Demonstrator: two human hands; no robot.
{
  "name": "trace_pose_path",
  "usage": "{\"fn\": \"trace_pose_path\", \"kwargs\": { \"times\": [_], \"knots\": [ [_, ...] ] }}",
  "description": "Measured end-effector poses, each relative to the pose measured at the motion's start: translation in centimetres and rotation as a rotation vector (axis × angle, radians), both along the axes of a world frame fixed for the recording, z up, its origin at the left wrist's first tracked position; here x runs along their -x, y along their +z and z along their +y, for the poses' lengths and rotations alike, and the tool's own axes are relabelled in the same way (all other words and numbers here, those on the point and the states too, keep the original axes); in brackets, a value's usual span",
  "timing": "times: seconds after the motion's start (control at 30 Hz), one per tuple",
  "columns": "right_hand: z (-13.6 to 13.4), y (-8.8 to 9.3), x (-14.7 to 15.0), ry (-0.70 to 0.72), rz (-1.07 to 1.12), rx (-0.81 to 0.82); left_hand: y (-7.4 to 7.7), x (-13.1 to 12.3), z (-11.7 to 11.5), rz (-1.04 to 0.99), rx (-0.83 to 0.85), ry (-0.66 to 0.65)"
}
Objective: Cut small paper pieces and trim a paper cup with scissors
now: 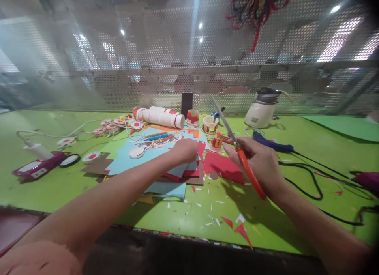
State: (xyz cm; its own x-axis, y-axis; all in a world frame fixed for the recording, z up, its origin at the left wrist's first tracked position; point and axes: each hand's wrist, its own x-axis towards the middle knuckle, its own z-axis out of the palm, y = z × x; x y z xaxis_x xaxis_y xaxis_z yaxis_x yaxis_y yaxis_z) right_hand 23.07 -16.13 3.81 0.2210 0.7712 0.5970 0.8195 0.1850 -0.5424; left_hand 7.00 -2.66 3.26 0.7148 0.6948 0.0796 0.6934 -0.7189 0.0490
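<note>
My right hand [262, 160] grips a pair of scissors [247, 168] with orange handles, its blade pointing up and away. My left hand [186, 150] is closed above the right side of a stack of coloured paper [121, 156], its fingers mostly hidden from view. Whatever it may hold does not show. Just right of this hand, a red sheet [222, 166] lies on the green table. Between my hands and further back is a small white paper piece with a red and gold part [215, 144]. Paper scraps [227, 222] are scattered near the front edge.
Behind the paper lie white tubes [161, 118], two paper cups [211, 125] and a dark upright box [186, 104]. At right are a blue glue gun [274, 144] with a black cable and a white jug [260, 111]. A purple power strip [40, 166] lies left.
</note>
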Motion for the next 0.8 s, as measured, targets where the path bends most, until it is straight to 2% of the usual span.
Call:
{"fn": "trace_pose_path", "kwargs": {
  "times": [0.23,0.33,0.43,0.57,0.7,0.73,0.8],
  "knots": [
    [-0.1,0.1,0.4,0.033,0.022,-0.012,-0.3,-0.9,-1.3,0.016,0.011,-0.030],
    [0.0,0.1,0.4,0.047,0.024,-0.012,-0.6,-0.7,-0.9,-0.058,0.042,0.005],
    [0.2,0.2,0.4,0.062,0.026,0.019,-0.1,0.2,0.0,-0.171,0.120,0.067],
    [0.0,0.3,0.8,0.087,0.038,0.074,2.0,2.7,0.5,-0.363,0.351,0.131],
    [-0.3,0.1,1.4,0.152,0.053,0.139,3.3,5.0,-0.9,-0.589,0.575,0.090],
    [-0.3,0.0,1.5,0.173,0.060,0.156,3.4,5.3,-1.3,-0.682,0.658,0.079],
    [-0.3,-0.2,1.7,0.228,0.074,0.188,3.2,5.8,-1.8,-1.010,0.952,0.093]
  ]
}}
